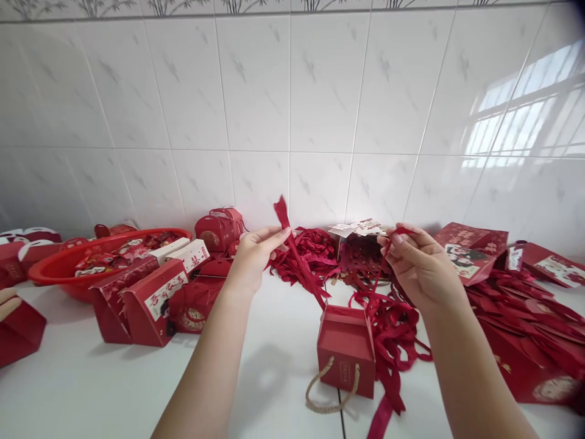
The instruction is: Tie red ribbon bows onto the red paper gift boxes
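A small red gift box [346, 341] with a twisted rope handle [315, 402] stands on the white table in front of me. A red ribbon [299, 259] runs up from behind the box, one end to each hand. My left hand [258, 253] pinches one end between thumb and fingers, its forked tip sticking up above them. Over to the right, my right hand [418, 265] is closed on the other end, with a bit of ribbon looped over the fingers. Both hands are above the box and apart from it.
Loose red ribbons [397, 341] lie beside the box, with a heap [315, 250] behind it. At left are a red basin [55, 271] of small packets and several red boxes [153, 302]. More boxes [475, 247] and ribbons stand at right. A tiled wall [320, 91] closes the back.
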Demonstrator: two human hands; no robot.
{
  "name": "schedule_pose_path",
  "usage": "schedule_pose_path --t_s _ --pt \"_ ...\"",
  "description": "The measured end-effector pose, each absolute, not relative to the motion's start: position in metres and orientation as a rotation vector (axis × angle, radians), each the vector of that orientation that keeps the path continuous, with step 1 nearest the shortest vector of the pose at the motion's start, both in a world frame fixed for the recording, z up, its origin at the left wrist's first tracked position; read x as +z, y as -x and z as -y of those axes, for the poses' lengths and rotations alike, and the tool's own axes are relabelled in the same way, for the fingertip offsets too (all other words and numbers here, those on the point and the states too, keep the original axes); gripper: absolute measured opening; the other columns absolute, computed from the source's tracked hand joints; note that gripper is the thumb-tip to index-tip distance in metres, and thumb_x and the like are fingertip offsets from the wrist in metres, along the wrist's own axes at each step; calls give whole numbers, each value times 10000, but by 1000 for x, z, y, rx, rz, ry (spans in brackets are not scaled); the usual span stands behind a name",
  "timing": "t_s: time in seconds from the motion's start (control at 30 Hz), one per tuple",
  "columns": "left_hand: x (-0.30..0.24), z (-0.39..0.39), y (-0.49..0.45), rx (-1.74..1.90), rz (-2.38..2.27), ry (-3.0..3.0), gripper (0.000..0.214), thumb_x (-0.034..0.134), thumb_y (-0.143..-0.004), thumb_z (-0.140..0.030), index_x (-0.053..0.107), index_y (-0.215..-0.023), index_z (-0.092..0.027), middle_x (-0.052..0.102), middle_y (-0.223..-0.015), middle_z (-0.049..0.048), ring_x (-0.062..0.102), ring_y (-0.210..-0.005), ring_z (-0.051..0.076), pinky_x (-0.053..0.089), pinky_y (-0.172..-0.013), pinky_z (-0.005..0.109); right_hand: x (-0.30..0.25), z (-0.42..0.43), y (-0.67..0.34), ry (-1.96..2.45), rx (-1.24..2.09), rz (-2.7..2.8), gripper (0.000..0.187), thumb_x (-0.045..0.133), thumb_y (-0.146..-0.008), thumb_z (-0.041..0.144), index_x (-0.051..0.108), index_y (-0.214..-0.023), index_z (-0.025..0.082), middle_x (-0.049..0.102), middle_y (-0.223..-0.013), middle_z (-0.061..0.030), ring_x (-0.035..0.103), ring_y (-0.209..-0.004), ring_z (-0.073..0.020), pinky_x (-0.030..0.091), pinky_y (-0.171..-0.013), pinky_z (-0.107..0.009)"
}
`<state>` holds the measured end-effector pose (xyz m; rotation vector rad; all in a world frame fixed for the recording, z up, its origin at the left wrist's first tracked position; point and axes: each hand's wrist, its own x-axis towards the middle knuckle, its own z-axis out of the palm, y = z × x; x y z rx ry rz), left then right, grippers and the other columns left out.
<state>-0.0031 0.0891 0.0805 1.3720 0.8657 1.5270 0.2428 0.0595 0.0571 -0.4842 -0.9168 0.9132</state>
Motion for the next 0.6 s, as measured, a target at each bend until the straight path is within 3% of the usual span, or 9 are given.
schedule_pose_path --t_s 0.17,0.37,0.6 --pt "72 -98 -6 1405 -876 -1439 216 799 -615 -283 725 -766 -148 658 -663 18 546 -577 102 410 -527 201 66 -57 -248 480 783 919 187 769 -670 165 706 -824 251 681 -762 51 650 -711 -78 537 -672 -177" --pt "75 -94 -7 1438 -729 -1369 152 756 -664 -288 708 -728 -160 627 -650 -3 521 -570 75 387 -538 192 69 -49 -265 491 608 940 139 707 -740 161 705 -745 300 672 -852 53 627 -724 -100 542 -769 -278" --pt "87 -76 -7 1579 -640 -1305 110 711 -690 -262 658 -717 -169 664 -740 1 606 -666 123 401 -526 203 70 -50 -271 487 688 883 105 685 -776 212 693 -723 302 664 -848 53 625 -766 -102 534 -788 -262"
